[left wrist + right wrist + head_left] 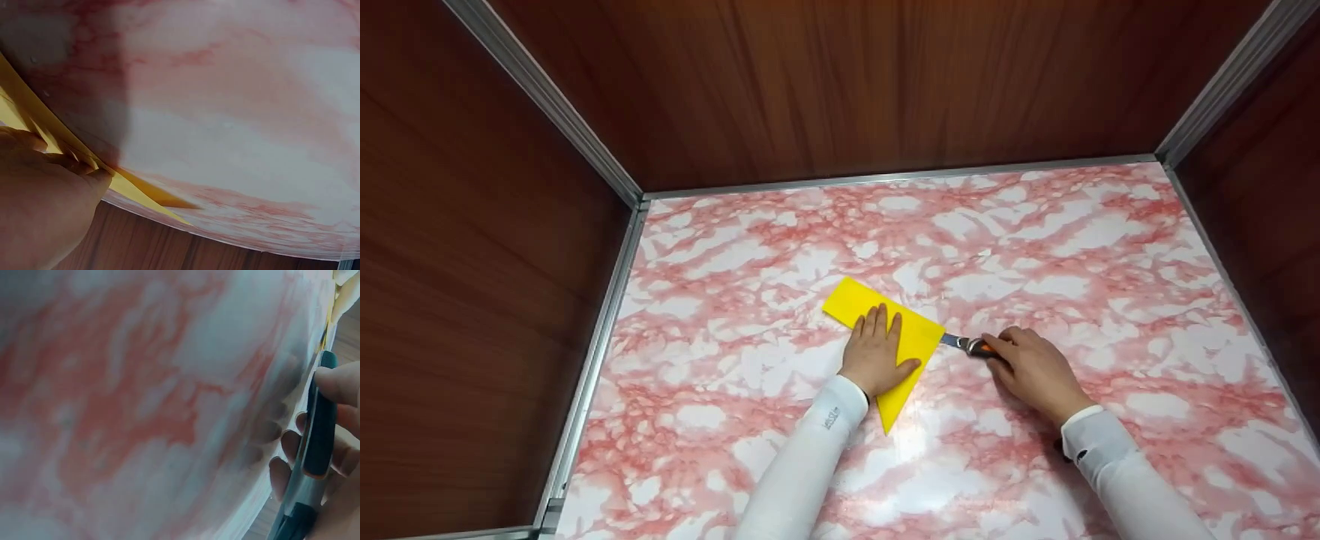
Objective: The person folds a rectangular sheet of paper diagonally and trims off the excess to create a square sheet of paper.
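A folded sheet of yellow paper (921, 330) lies on the tabletop, one arm reaching up-left and a pointed end toward me. My left hand (876, 356) rests on it with fingers spread and straight. In the left wrist view, that hand (50, 197) is beside the raised edge of the paper (138, 194). To the right, my right hand (1039, 371) grips a knife (979, 348) by its dark handle with an orange patch. The metal blade meets the paper's right corner; its tip is hidden there. The right wrist view shows fingers wrapped about the handle (320, 433).
The tabletop (720, 375) has a glossy red-and-white marbled surface. Dark wood-grain panels (847, 90) stand at the back, left and right. Metal trim (780, 187) runs along the panel bases and corners.
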### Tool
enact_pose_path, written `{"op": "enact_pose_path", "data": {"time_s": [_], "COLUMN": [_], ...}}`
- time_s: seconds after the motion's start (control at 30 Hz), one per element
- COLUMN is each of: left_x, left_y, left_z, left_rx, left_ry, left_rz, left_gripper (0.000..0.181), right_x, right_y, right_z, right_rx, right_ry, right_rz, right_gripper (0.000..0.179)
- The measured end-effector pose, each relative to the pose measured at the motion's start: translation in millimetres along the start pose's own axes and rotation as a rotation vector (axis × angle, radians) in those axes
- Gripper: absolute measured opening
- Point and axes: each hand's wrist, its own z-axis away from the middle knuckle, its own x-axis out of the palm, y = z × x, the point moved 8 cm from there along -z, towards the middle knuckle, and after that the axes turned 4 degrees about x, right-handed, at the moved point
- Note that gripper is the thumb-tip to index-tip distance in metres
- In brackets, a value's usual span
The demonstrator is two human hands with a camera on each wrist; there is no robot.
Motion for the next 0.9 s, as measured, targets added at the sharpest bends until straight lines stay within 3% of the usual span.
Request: {"op": "enact_pose_path", "data": {"time_s": [0.23,0.67,0.9], "left_x": [-2.6,0.1,-0.1], "left_y": [0.4,-1.0,-0.9], "left_z": [4.7,5.2,4.1], "left_rx": [-0.055,-0.067,-0.05], "left_ry": [-0.004,-0.089,-0.083], "left_rz": [0.058,0.062,0.078], "left_gripper": [0.087,0.088,0.088], "right_x": [-1.3,-1.6,-0.6], "right_y": [1.2,5.3,4.2], "right_z": [-1.8,-3.2,-3.0], "right_rx": [0.009,0.029,0.025], "right_ry": [0.009,0.022,0.031], "right_rz": [0.009,-0.005,-0.006], "right_gripper": [0.046,0.045,0.045]}}
